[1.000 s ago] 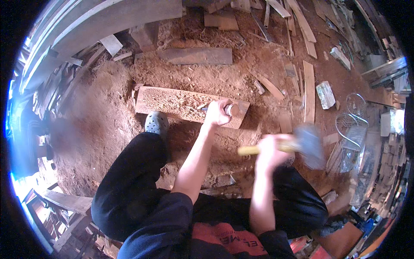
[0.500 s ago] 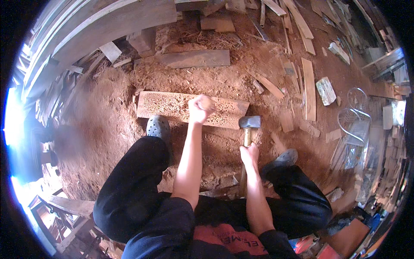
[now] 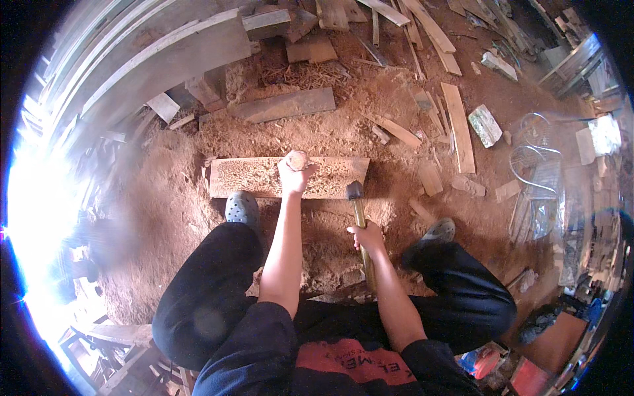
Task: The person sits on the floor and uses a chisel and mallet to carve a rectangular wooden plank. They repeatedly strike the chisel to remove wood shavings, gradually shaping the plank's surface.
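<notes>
My left hand (image 3: 294, 183) is closed around an upright wooden handle (image 3: 298, 160), its round end facing up. Whatever lies below the fist is hidden. Under that hand lies a wooden plank (image 3: 231, 179), its top covered with chipped, pitted marks and loose shavings. My right hand (image 3: 367, 237) grips a hammer (image 3: 355, 191) by its wooden shaft. The dark hammer head is at the plank's right end, seemingly raised above it, to the right of the wooden handle.
My left shoe (image 3: 242, 209) rests by the plank's front edge; my right shoe (image 3: 440, 231) is farther right. Beyond the plank lies another board (image 3: 290, 105). Wood offcuts (image 3: 458, 129) litter the reddish dirt ground, and a wire rack (image 3: 541, 165) stands at the right.
The hammer has shifted left and turned, so its head shows end-on. My left hand appears slightly left, with the handle's round end now clearer. The whole view has also shifted a little.
</notes>
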